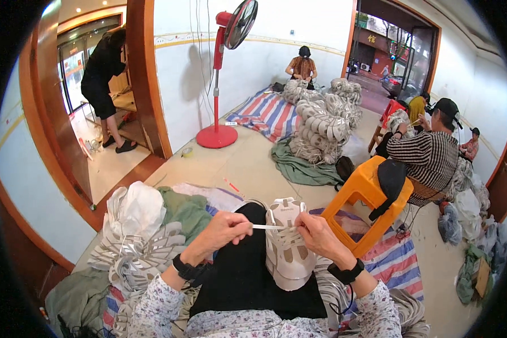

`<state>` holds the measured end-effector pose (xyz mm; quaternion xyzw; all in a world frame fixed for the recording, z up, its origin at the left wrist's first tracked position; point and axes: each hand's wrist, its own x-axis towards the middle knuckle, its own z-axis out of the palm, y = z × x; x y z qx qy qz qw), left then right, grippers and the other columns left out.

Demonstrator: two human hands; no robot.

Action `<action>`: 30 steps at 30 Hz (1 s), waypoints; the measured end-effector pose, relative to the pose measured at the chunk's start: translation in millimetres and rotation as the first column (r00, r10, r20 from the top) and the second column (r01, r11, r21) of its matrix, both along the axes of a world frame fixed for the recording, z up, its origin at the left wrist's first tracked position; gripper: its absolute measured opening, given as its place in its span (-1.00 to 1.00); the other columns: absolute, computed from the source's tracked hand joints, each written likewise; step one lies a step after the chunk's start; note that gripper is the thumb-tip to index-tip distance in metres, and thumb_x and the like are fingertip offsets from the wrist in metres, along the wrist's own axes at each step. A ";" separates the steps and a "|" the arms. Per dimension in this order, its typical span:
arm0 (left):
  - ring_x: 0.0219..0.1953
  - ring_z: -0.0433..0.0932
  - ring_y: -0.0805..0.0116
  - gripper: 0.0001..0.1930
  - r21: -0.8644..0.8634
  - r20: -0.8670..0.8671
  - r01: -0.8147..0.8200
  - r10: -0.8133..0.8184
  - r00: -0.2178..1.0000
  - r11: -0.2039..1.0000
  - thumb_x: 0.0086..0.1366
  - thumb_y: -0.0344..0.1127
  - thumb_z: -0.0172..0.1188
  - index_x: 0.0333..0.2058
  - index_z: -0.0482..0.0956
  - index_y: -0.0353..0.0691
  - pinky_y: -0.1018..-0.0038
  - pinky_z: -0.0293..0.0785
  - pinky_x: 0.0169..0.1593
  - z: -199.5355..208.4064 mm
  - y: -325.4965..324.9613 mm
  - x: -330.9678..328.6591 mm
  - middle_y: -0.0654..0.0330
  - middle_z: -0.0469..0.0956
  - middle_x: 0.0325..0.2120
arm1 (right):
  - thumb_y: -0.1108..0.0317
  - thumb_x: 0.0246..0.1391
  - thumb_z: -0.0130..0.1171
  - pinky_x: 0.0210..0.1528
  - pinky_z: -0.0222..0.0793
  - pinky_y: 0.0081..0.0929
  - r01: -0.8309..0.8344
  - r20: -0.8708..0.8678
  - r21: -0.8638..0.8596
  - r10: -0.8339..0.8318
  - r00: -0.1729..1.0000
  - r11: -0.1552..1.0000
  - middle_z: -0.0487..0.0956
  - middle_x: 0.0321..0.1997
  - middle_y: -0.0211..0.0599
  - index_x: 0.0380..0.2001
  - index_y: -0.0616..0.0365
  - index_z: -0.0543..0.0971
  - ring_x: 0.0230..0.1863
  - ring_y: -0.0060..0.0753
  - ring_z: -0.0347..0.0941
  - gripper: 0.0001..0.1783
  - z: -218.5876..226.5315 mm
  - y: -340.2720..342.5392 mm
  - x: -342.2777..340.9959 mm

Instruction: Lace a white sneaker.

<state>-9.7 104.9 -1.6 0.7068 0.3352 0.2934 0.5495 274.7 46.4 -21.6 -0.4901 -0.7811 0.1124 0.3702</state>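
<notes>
A beige and white shoe upper (290, 269) rests across my black-clad lap, its toe toward me and its tongue pointing away. White lacing crosses the middle of it. My left hand (222, 232) pinches the end of a flat white shoelace (265, 227), which runs taut and nearly level from the upper to my fingers. At the upper's right edge, beside the eyelets, my right hand (321, 235) is closed with thumb and fingertips on the upper. Whether it also grips some lace is hidden. Both wrists wear black bands.
Bundled shoe uppers (143, 253) lie at my left beside a white bag (135, 205). An orange stool (349, 194) with a black cap (391, 183) stands ahead right. Farther off are a red fan (217, 135), heaped uppers (324, 121) and several people at work.
</notes>
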 end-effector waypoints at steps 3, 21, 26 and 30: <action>-0.54 0.38 0.66 -0.87 -0.137 0.363 0.039 0.014 0.932 0.990 0.30 -0.40 0.15 -0.46 0.55 -0.25 0.72 0.24 -0.51 -33.1 16.6 -43.4 0.35 0.46 -0.53 | 0.52 0.04 0.13 -0.33 0.36 -0.12 -0.063 0.012 -0.011 0.063 0.998 0.998 0.49 -0.47 -0.02 -0.37 0.30 0.52 -0.39 0.12 0.45 -0.92 16.9 -7.9 12.3; 0.01 0.56 0.21 -0.88 -0.483 0.842 -0.263 0.525 0.123 0.835 0.36 -0.49 0.08 -0.22 0.48 -0.46 0.51 0.64 0.01 -9.1 14.9 -319.7 -0.05 0.55 -0.10 | 0.52 0.08 0.06 -0.19 0.55 -0.39 0.248 -0.860 -0.488 -0.510 0.030 0.837 0.62 -0.34 -0.19 -0.19 0.31 0.54 -0.27 -0.30 0.60 -0.79 -54.5 -100.2 274.5; 0.06 0.54 0.20 -0.82 -0.381 0.868 -0.412 0.474 0.149 0.827 0.38 -0.50 0.08 -0.10 0.49 -0.47 0.53 0.63 0.02 36.4 -5.3 -356.4 -0.03 0.53 -0.02 | 0.55 0.12 0.09 -0.20 0.50 -0.52 0.377 -0.932 -0.321 -0.360 0.035 0.869 0.55 -0.27 -0.26 -0.14 0.27 0.50 -0.23 -0.39 0.52 -0.79 -91.0 -145.2 364.0; 0.09 0.52 0.27 -0.66 -0.272 0.859 -0.456 0.428 0.281 0.847 0.37 -0.52 0.09 0.10 0.43 -0.45 0.55 0.56 0.11 33.8 30.1 -349.9 0.01 0.52 0.04 | 0.51 0.22 0.06 -0.40 0.38 -0.62 0.382 -0.971 -0.209 -0.239 0.030 0.900 0.42 -0.41 -0.38 -0.08 0.26 0.45 -0.41 -0.52 0.35 -0.79 -95.1 -250.0 497.6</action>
